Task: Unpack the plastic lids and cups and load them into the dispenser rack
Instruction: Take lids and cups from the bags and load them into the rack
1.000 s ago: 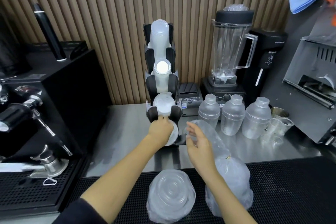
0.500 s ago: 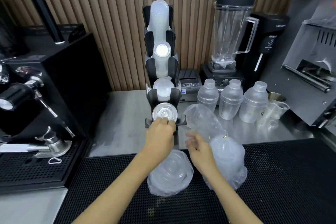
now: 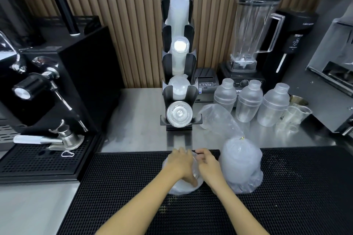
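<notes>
A black dispenser rack (image 3: pixel 168 93) stands at the back of the steel counter. Its two upper slots hold stacks of clear cups (image 3: pixel 178 13), the third holds domed lids, and the bottom slot shows a stack of flat clear lids (image 3: pixel 179 114). On the black mat in front lies a plastic bag of domed lids (image 3: pixel 182 188). My left hand (image 3: pixel 181 164) rests on top of that bag and grips it. My right hand (image 3: pixel 208 166) pinches the bag's plastic beside it. A second, taller bag of lids (image 3: pixel 241 164), tied at the top, stands just to the right.
An espresso machine (image 3: pixel 47 86) with a drip tray fills the left. Behind the tall bag lie an empty clear bag (image 3: pixel 215 118), three shaker bottles (image 3: pixel 248 101), small measuring cups (image 3: pixel 294 114) and a blender (image 3: pixel 252 30). A grey machine (image 3: pixel 336 74) stands at the right.
My left hand has left the flat lids in the rack's bottom slot and come down onto the near bag. My right hand has also moved to that bag.
</notes>
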`<state>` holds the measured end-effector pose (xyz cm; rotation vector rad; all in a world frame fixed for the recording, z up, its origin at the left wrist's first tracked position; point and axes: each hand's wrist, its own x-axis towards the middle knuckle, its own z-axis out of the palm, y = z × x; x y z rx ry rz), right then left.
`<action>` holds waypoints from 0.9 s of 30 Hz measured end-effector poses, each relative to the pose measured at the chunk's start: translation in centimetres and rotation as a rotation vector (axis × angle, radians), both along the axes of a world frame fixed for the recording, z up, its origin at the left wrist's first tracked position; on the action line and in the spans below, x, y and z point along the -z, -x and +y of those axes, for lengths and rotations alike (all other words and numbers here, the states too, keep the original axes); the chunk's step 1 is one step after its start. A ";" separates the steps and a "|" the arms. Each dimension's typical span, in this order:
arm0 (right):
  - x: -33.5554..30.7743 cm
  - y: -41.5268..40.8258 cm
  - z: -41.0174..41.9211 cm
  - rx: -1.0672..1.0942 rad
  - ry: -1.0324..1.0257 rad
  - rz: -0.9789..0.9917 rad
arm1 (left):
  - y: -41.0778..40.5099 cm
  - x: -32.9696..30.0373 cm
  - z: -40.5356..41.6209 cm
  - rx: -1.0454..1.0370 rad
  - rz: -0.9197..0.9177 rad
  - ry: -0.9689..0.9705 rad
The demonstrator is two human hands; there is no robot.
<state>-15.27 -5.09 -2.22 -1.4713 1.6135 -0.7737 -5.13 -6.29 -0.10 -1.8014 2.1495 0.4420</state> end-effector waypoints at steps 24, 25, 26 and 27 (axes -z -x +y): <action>0.4 -0.3 -0.3 0.019 -0.117 -0.233 | -4.9 -3.4 0.7 0.028 0.760 0.246; 0.4 -0.3 -0.3 0.022 -0.123 -0.237 | -4.7 -3.3 0.6 0.052 0.716 0.239; 0.4 -0.2 -0.3 0.026 -0.128 -0.238 | -4.5 -3.1 0.5 0.060 0.685 0.230; 0.4 -0.1 -0.3 0.029 -0.129 -0.237 | -4.4 -3.0 0.4 0.060 0.669 0.225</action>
